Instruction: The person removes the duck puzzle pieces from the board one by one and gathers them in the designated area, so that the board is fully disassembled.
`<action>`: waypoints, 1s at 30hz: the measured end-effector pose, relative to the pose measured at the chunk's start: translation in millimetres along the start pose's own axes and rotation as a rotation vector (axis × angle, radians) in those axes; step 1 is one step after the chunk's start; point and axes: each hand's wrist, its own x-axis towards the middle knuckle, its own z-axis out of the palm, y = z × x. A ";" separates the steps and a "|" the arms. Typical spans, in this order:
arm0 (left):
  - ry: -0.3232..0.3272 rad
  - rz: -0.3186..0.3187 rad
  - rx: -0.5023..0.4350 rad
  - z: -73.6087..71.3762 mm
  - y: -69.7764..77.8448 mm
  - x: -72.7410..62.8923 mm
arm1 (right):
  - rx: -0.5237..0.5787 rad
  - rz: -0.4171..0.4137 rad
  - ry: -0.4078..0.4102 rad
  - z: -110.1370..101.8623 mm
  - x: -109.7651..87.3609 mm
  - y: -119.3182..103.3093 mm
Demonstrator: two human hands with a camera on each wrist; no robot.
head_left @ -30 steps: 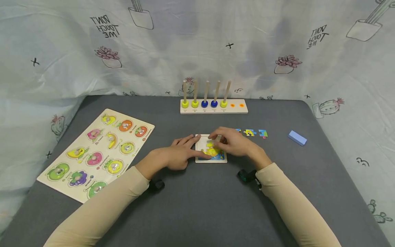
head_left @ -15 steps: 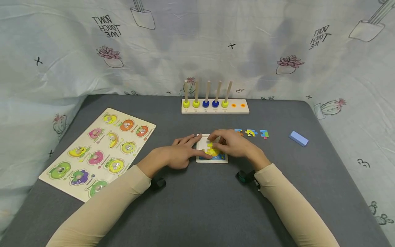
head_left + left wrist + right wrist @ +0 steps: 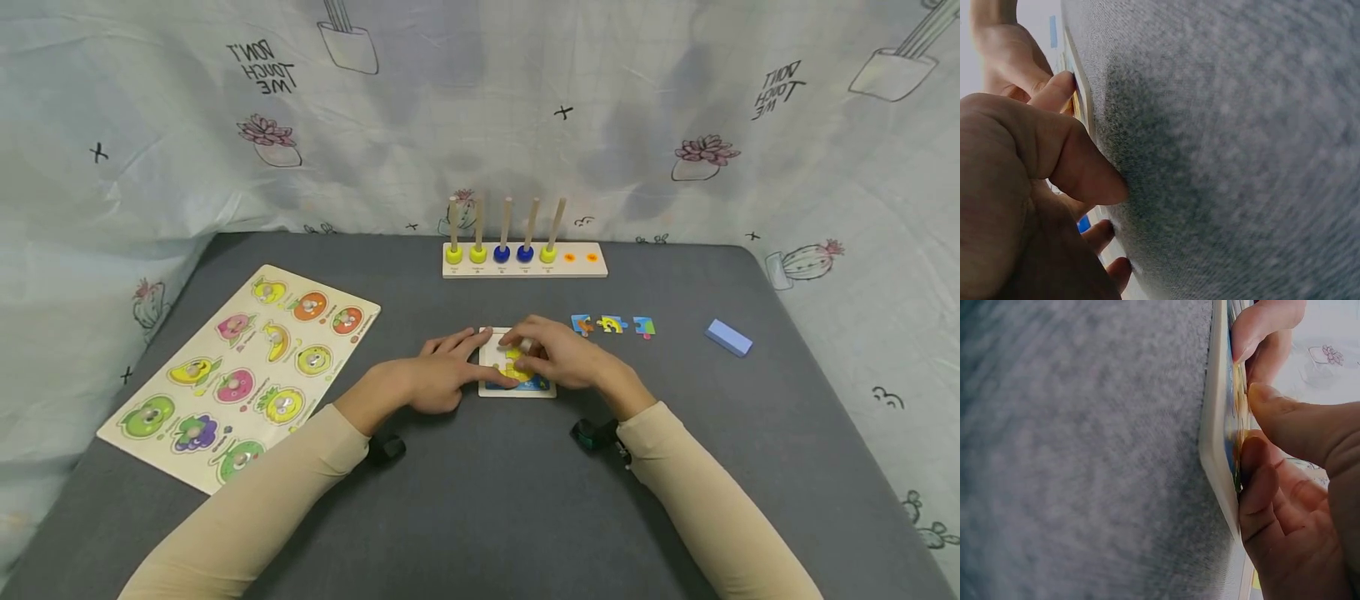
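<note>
Left hand spreading, one stretched finger touching the puzzle board, which is lying between both hands. Right hand curving narrowly over it; cannot tell whether it is pinching anything. Loose pieces lying just beyond.

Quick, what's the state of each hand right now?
Left hand: open, one digit resting on the small puzzle.
Right hand: fingers bent over that puzzle; whether it pinches anything cannot be told.
</note>
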 end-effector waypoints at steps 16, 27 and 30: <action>-0.002 0.003 -0.015 0.0 -1.2 1.8 | 0.030 0.004 0.002 -0.2 2.2 2.8; -0.002 -0.004 -0.019 -0.5 -1.4 2.8 | 0.066 0.019 0.027 -2.7 1.4 7.2; -0.001 -0.002 -0.018 -0.4 -1.1 2.6 | 0.087 0.020 0.015 -3.3 1.3 8.7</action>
